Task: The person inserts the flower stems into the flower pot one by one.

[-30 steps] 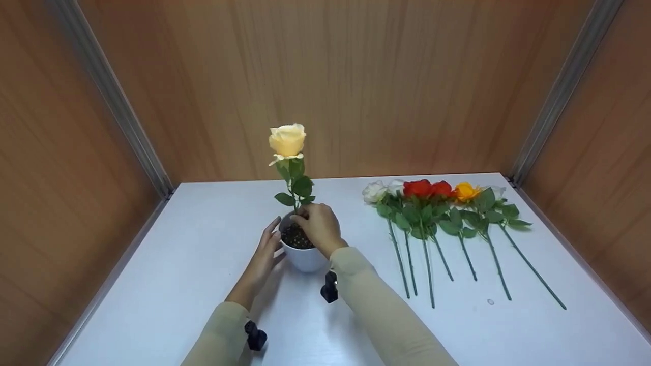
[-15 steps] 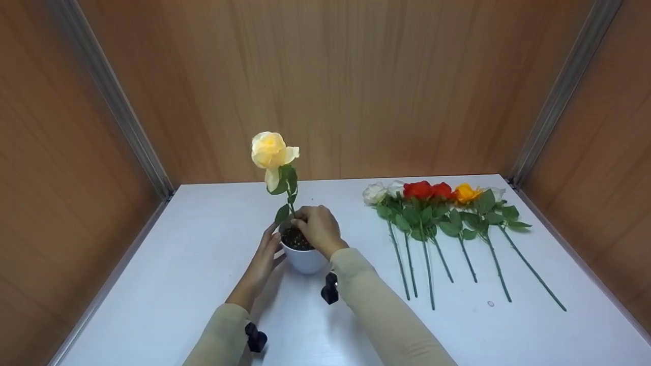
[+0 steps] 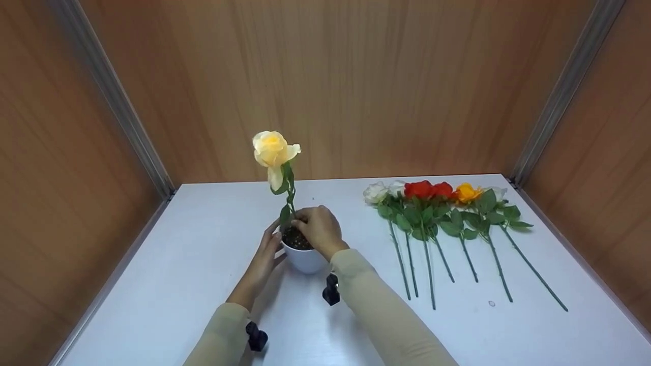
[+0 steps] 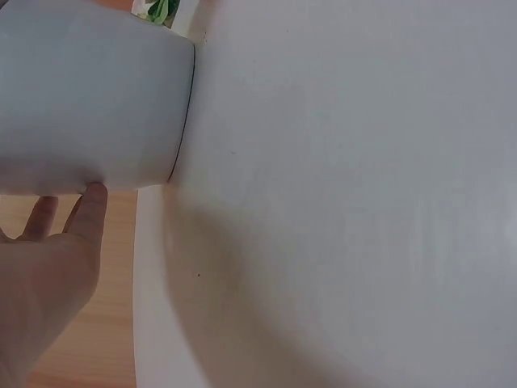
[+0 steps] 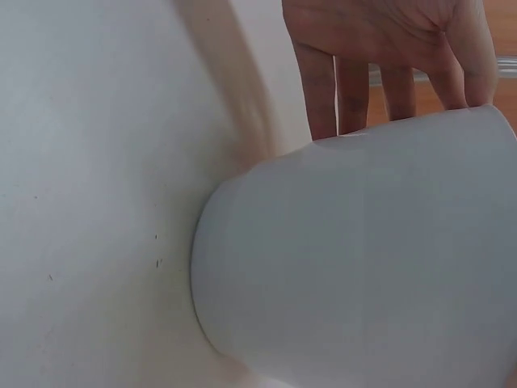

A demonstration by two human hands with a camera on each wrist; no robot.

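Note:
A pale yellow rose (image 3: 272,150) rises from a white pot (image 3: 305,261) of dark, speckled soil (image 3: 296,240), its bloom leaning left. My right hand (image 3: 320,229) reaches over the pot's rim and pinches the lower stem just above the soil. On the pot's left side rests my left hand (image 3: 262,260). In the right wrist view, the left hand's fingers (image 5: 319,93) look fairly straight, with their tips against the wall of the pot (image 5: 355,250). The stem's lower end is hidden. In the left wrist view, fingertips (image 4: 94,198) touch the pot (image 4: 89,89).
On the right half of the white table (image 3: 152,284) lie several cut roses: white (image 3: 375,192), red (image 3: 419,189) and orange-yellow (image 3: 465,192), stems toward the front. A small clear disc (image 3: 491,303) lies near them. Wood-grain panels (image 3: 325,91) enclose the table's back and sides.
The yellow rose has turned, and its bloom has tipped to the left and slightly down. My right hand stays at the stem; the left hand and pot have hardly moved.

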